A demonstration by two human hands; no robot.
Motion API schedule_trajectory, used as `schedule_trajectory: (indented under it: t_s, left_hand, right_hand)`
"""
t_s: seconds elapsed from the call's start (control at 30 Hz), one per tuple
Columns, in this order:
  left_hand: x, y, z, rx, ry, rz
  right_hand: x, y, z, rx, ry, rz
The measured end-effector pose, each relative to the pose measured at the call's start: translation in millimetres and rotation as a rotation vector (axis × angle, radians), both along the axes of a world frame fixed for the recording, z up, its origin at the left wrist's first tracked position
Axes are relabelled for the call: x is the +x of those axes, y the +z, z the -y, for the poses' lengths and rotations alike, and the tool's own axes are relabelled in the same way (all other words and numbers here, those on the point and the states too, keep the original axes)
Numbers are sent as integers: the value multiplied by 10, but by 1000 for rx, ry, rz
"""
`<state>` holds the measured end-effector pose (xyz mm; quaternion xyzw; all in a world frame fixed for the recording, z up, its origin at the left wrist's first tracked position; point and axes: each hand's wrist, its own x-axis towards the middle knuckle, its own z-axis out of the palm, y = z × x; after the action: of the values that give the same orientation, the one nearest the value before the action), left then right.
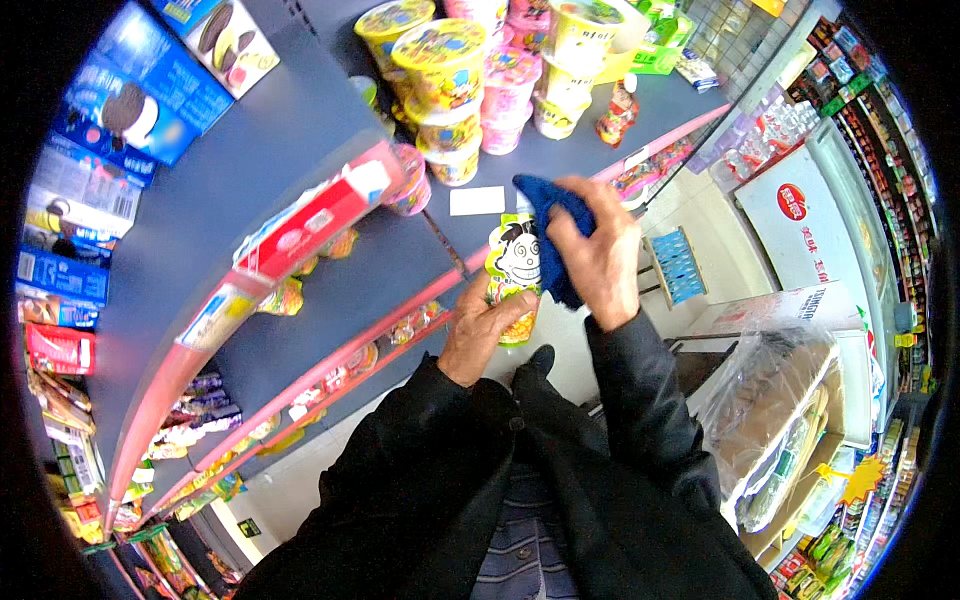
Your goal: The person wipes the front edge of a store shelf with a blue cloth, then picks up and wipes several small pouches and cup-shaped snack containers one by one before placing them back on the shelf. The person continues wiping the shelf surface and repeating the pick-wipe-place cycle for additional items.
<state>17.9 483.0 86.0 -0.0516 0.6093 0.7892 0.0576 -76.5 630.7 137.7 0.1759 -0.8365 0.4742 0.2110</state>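
Note:
My left hand (480, 328) grips the lower end of a green and yellow snack pouch (516, 259) printed with a cartoon face, its thumb across the front. A dark blue cloth (559, 240) is held in my right hand (604, 251), with the cloth against the pouch's right edge. Both hands are in front of the shelf's pink front edge. Beyond them on the grey shelf lies a white card (477, 201). Stacked yellow tubs (442, 82) and pink tubs (510, 90) stand behind it, with a small red bottle (620, 112) to their right.
A raised pink-edged shelf (169, 367) curves along the left, with blue biscuit boxes (161, 82) beyond. At right are a wire mesh panel (694, 82), a blue-topped stool (676, 266), a white freezer (787, 210) and an open cardboard box (832, 442) with plastic film. Snack packs hang along the lower shelf edge.

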Motion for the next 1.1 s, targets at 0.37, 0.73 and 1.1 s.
schedule_trajectory:
  t_s: [0.37,0.73,1.1]
  left_hand:
    - [285,-3,395,503,267,133]
    - [230,174,447,651,176,89]
    - [123,263,491,740,136,176]
  right_hand:
    - [1326,-135,442,307,429,156]
    - [1143,193,218,-516,23,503]
    - [1439,-417,345,81,259,-57]
